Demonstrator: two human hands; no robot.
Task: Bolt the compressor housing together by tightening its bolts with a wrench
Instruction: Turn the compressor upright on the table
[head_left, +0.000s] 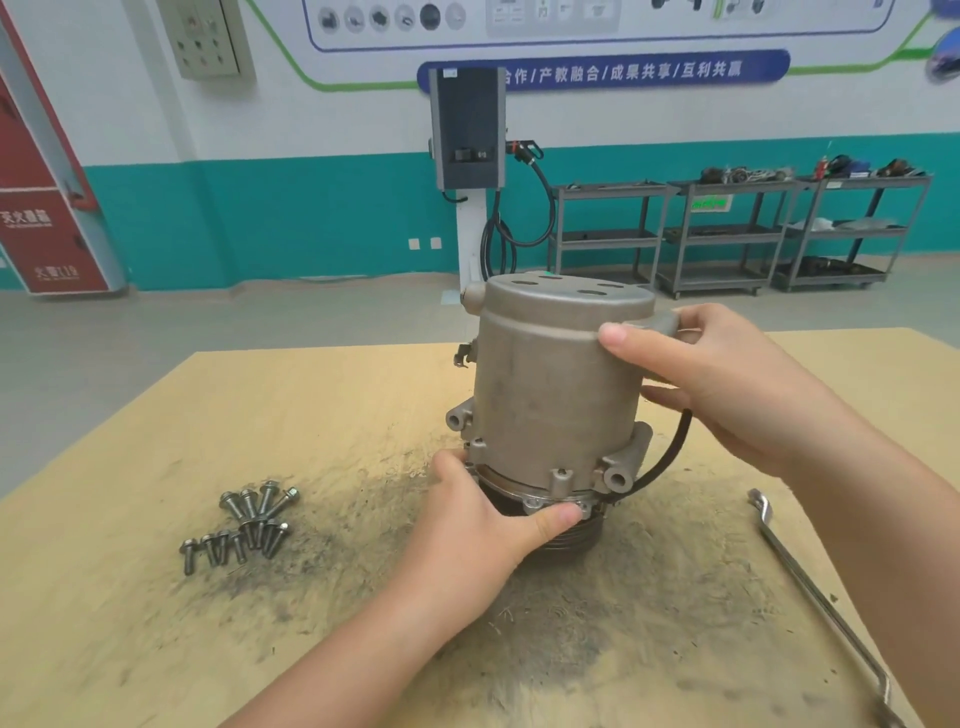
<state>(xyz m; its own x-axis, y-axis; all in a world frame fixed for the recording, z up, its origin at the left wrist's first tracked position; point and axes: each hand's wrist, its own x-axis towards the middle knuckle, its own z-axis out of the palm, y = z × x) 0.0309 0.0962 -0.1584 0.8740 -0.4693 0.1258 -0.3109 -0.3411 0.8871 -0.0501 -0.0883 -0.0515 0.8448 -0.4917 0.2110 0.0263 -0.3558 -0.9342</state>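
housing (556, 384) being steadied, both hands curled round it | probably heavy, rigid metal | being gripped at flange (524, 496) and top

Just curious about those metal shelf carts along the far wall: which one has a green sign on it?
The middle cart, between the other two; its green sign hangs under the top shelf.

Left of the compressor housing (558, 384), the pile of bolts (241, 525) blocks the table (156, 623). Right of it, the wrench (821, 592) lies diagonally. Between housing and bolts is bare surface.
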